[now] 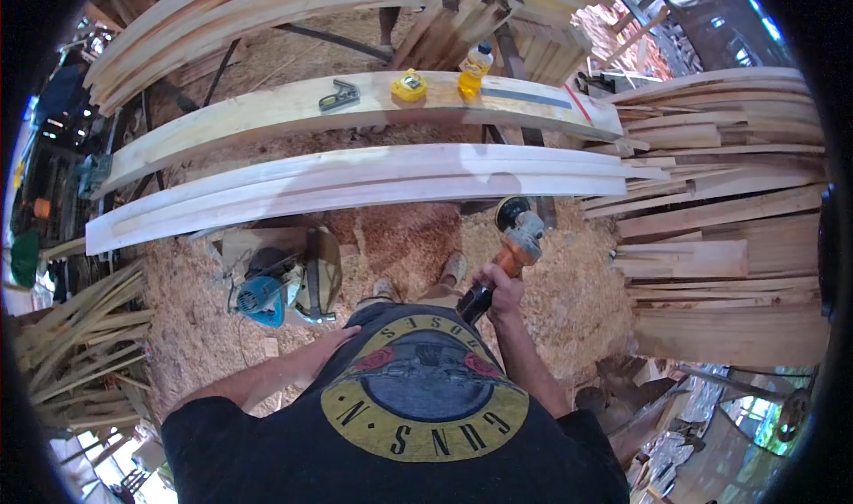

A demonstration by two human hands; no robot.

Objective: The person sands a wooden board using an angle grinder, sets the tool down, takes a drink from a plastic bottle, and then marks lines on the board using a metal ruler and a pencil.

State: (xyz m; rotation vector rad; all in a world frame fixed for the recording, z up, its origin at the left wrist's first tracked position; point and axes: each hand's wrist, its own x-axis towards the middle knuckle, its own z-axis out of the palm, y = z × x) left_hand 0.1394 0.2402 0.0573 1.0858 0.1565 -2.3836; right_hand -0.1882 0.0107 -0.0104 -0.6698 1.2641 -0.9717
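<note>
Presently, our right hand (505, 291): wrapped round the grinder (524, 239), beside the pale board (355, 181); probably heavy, rigid, best held by its dark handle (474, 304). Our left hand (330, 344): loosely open against the shirt (267, 442).

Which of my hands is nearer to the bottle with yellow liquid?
The right hand: it holds the power tool, short of the bottle, which stands ahead on a board. The left hand rests against the black shirt, farther back and to the left.

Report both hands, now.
Left hand: open, resting against the dark shirt, no object visible in it.
Right hand: closed around the handle of the angle grinder.
</note>
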